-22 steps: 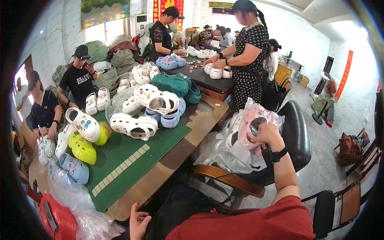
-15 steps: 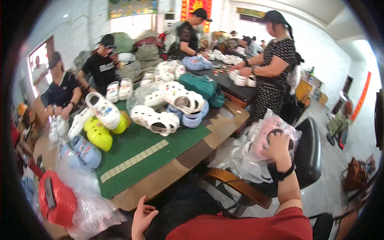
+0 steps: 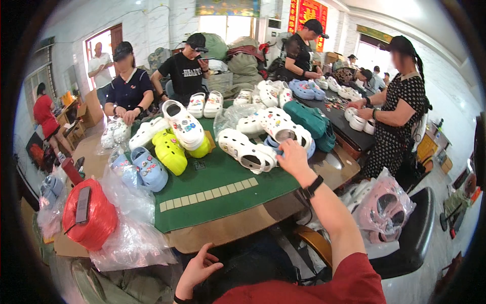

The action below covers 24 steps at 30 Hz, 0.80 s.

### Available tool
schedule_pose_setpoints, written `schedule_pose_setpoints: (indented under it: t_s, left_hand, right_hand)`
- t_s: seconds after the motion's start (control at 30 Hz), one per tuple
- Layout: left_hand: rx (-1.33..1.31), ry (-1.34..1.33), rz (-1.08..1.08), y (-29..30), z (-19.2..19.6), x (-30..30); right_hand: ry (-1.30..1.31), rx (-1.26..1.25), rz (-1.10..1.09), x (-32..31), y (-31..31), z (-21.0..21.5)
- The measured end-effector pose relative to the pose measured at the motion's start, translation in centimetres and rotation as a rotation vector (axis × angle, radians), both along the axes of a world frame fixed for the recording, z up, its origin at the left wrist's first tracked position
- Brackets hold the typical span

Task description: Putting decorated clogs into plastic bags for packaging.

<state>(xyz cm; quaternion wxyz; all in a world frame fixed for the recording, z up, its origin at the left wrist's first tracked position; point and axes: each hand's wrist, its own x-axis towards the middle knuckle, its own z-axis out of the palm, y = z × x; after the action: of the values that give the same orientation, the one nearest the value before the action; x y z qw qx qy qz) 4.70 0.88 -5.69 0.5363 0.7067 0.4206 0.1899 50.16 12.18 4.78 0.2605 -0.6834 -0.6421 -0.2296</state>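
Note:
My right hand (image 3: 293,158) reaches onto the table, its bent fingers over a light blue clog (image 3: 310,150) and beside the heel of a white clog (image 3: 237,147). What the fingertips grip, if anything, is hidden. More white clogs with small charms (image 3: 276,121) and dark green clogs (image 3: 306,119) are heaped just behind. My left hand (image 3: 200,268) is off the table's near edge, fingers apart, holding nothing. A row of small pale rectangles (image 3: 207,195) lies on the green mat (image 3: 223,207) between the hands and the pile.
Yellow-green clogs (image 3: 169,152), a white clog (image 3: 183,123) and blue clogs (image 3: 149,169) sit left on the table. A red twine roll (image 3: 90,215) stands on plastic film. Bagged pink clogs (image 3: 385,205) rest on the black chair (image 3: 420,233). Several people work around the tables.
My right hand has left the bagged pink clogs on the chair and moved left onto the clog pile. The view has turned right-to-left, showing more of the left side.

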Motion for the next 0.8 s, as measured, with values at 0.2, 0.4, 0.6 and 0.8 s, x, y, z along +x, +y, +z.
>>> schedule_pose_setpoints:
  t_s: [0.2, 0.4, 0.6, 0.8]
  left_hand:
    - [-0.068, 0.047, 0.006, -0.7, 0.9, -0.4]
    - [-0.044, 0.046, 0.003, -0.2, 1.2, -0.3]
    - [-0.064, 0.057, 0.012, -0.9, 1.5, -0.3]
    - [-0.019, 0.047, -0.017, -0.6, 1.0, -0.3]
  right_hand:
    - [-0.474, -0.372, -0.374, 4.6, 5.2, -3.7]
    - [-0.234, -0.056, 0.038, 1.4, 6.2, -1.8]
    - [-0.403, -0.318, -0.194, -4.5, 6.7, -2.8]
    - [-0.375, -0.089, -0.073, -1.0, 8.2, -2.3]
